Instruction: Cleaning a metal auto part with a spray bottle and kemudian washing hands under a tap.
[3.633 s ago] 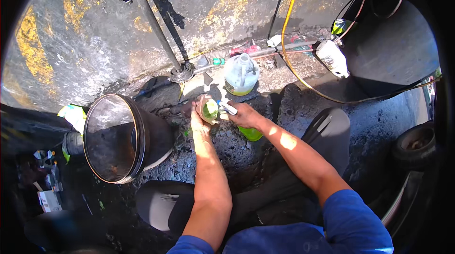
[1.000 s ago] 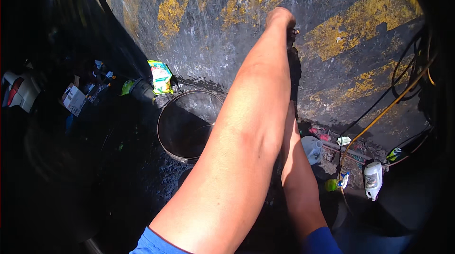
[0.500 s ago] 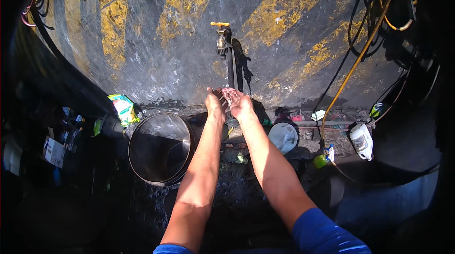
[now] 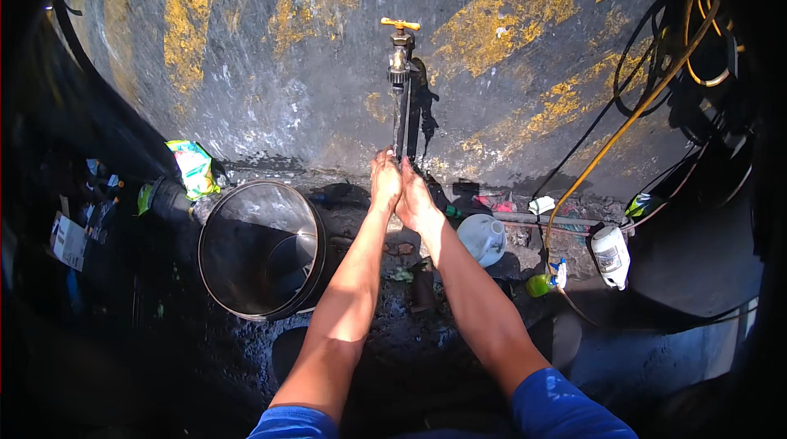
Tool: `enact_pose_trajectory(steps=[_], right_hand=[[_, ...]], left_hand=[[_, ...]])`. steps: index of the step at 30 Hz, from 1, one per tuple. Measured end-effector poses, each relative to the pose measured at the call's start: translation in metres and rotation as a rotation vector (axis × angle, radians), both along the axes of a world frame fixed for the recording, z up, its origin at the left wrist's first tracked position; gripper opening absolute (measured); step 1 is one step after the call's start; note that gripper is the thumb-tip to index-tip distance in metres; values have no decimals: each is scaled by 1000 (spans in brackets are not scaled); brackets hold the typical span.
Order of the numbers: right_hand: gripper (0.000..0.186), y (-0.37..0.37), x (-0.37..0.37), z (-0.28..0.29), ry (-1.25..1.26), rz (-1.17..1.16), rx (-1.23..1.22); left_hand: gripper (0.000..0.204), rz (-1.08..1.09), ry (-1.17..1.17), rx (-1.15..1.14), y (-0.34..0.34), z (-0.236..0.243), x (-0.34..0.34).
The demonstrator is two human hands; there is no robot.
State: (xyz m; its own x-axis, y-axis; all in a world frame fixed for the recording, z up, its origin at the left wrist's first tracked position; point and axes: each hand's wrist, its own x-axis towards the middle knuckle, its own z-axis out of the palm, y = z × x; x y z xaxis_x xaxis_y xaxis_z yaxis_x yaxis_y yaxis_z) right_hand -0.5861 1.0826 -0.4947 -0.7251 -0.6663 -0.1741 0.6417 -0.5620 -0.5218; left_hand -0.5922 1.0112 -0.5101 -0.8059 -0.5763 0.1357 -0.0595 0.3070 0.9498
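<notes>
Both bare hands are together below a brass tap point(image 4: 399, 58) with an orange handle on the wall. A thin pale streak, apparently water, runs down from its spout toward them. My left hand point(image 4: 385, 181) has its fingers bent and pressed against my right hand. My right hand point(image 4: 416, 197) lies alongside it, palm inward, with the fingers stretched upward and partly hidden. No tool or other object shows in either hand. Behind the hands, a dark upright pipe point(image 4: 399, 115) runs down the wall below the tap.
A large dark bucket point(image 4: 209, 263) stands left of my forearms, near a bright green and white packet point(image 4: 193, 168). To the right are a whitish plastic jug point(image 4: 481, 240), a green spray bottle point(image 4: 539, 285), a white bottle point(image 4: 611, 257) and a yellow hose point(image 4: 627, 123).
My hands have gone from cupped and open side by side to pressed together. In the picture the tap has shifted up and right, and the bucket left.
</notes>
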Motion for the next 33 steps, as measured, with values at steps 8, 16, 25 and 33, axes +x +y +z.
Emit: enact_pose_trajectory(steps=[8,16,25,33], right_hand=[[79,17,-24,4,137,0,-248],[58,10,-41,-5,111,-130,-412],[31,-12,-56,21,639,-334,707],[40,22,-48,16,1001,-58,1134]], left_hand=[[47,-76,254,640,12,-11,-18],[62,-108,582,1064,27,0,-15],[38,209,483,906,27,40,-8],[31,-89,257,1244,-2,35,-19]])
